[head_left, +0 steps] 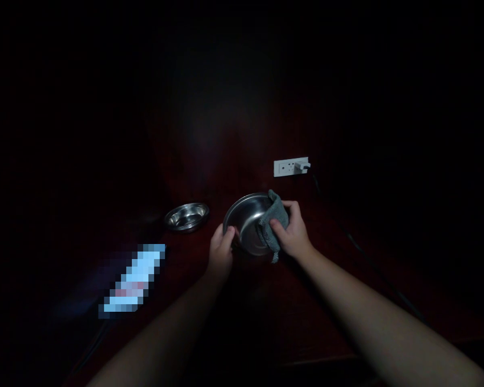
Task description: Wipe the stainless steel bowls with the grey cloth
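Observation:
A shiny metal bowl [246,220] is held tilted, its inside facing me, above a dark red surface. My left hand [221,250] grips its left rim, thumb over the edge and fingers behind. On the opposite side my right hand [292,231] pinches a grey-green cloth [275,220] folded over the bowl's right rim. The right thumb presses the cloth against the inside, while most of the right fingers are hidden behind it.
Another shallow metal bowl [187,216], perhaps stacked, rests to the left. Nearer me lies a lit, pixelated screen [135,279]. A white socket plate [284,167] with a plug [302,166] is on the back wall. A dark cable [381,274] runs along the right. Surroundings are very dark.

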Demonstrator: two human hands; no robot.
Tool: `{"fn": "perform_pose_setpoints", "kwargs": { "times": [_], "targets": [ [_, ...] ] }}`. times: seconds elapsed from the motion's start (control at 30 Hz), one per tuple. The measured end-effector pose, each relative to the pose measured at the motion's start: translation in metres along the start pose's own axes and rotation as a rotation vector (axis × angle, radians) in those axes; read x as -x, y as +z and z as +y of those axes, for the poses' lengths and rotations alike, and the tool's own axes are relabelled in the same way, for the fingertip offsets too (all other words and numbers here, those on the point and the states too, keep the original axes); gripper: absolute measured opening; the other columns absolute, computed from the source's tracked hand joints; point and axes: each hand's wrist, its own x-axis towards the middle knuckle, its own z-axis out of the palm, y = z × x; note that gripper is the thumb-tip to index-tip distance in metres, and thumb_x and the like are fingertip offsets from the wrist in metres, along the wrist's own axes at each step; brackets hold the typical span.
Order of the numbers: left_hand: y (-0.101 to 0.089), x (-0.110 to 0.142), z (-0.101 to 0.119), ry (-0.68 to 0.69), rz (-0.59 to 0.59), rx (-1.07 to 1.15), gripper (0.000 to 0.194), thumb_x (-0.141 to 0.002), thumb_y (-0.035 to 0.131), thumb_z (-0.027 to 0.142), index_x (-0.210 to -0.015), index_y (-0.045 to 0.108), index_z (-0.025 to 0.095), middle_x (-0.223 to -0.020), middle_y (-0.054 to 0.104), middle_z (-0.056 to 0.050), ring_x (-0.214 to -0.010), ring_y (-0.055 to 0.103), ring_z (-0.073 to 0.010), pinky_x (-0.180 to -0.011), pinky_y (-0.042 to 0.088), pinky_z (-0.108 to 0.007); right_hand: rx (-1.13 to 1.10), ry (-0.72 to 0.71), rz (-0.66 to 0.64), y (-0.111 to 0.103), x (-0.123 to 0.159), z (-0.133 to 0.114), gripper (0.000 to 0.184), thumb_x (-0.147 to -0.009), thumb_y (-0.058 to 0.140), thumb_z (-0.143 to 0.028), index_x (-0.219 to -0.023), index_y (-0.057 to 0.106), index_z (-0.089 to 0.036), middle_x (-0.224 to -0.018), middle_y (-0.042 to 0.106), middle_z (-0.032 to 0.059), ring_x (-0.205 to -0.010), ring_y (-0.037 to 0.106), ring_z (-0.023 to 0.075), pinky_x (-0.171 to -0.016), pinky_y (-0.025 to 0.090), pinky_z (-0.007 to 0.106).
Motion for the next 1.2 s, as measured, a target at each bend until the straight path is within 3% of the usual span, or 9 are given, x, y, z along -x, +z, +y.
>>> {"fn": "perform_pose_setpoints", "kwargs": {
  "times": [0.13,0.27,0.4,0.8,1.03,1.2],
  "targets": [
    [-0.002,0.000,0.006,0.071,0.010,-0.114,0.012,-0.071,0.063,0.025,-0.075,0.057,0.016,-0.069,0.059,0.002,-0.062,0.053,-0.0102,-0.059,0.042,-0.020,0.054,-0.121,-0.039,-0.004,-0.002,-0.002,0.052,-0.071,0.063,-0.043,-0.113,0.043,-0.020,-0.107,0.053,0.0095,-0.098,0.053,0.0265,-0.086,0.044,0.044],
    [-0.004,-0.001,0.003,-0.072,-0.042,0.055,0.018,-0.070,0.063,0.032,-0.069,0.059,0.015,-0.061,0.058,0.002,-0.055,0.053,-0.0097,-0.053,0.041,-0.021,0.057,-0.205,-0.078,-0.005,-0.001,-0.002,0.055,-0.070,0.062,-0.045,-0.115,0.044,-0.020,-0.108,0.052,0.0104,-0.100,0.052,0.0277,-0.087,0.043,0.045],
    [-0.003,-0.003,-0.004,-0.169,0.019,0.222,0.023,-0.068,0.066,0.036,-0.073,0.064,0.014,-0.065,0.064,0.000,-0.058,0.059,-0.0119,-0.058,0.046,-0.023,0.048,-0.221,-0.097,-0.004,0.000,-0.001,0.054,-0.071,0.062,-0.045,-0.115,0.044,-0.020,-0.109,0.051,0.0106,-0.101,0.052,0.0281,-0.088,0.042,0.046],
    [0.008,0.000,-0.001,-0.201,0.139,0.398,0.028,-0.068,0.066,0.037,-0.079,0.067,0.010,-0.072,0.070,-0.006,-0.073,0.067,-0.0207,-0.073,0.050,-0.030,-0.054,-0.095,-0.051,0.002,0.004,-0.003,0.049,-0.075,0.057,-0.047,-0.113,0.043,-0.020,-0.108,0.051,0.0092,-0.100,0.051,0.0261,-0.087,0.042,0.043],
    [0.015,0.004,0.007,-0.210,0.192,0.484,0.027,-0.075,0.059,0.036,-0.087,0.065,0.013,-0.080,0.069,-0.005,-0.074,0.065,-0.0169,-0.071,0.049,-0.027,-0.126,0.009,0.007,0.009,0.007,-0.004,0.047,-0.076,0.055,-0.050,-0.112,0.041,-0.021,-0.104,0.053,0.0078,-0.095,0.053,0.0241,-0.084,0.044,0.041],
    [0.007,0.001,0.002,-0.138,0.124,0.259,0.019,-0.073,0.061,0.034,-0.070,0.058,0.016,-0.064,0.059,0.001,-0.058,0.055,-0.0113,-0.059,0.044,-0.023,-0.063,-0.002,-0.001,0.007,0.006,0.000,0.047,-0.076,0.056,-0.047,-0.112,0.042,-0.021,-0.104,0.053,0.0082,-0.094,0.054,0.0246,-0.083,0.045,0.042]
  ]
}}
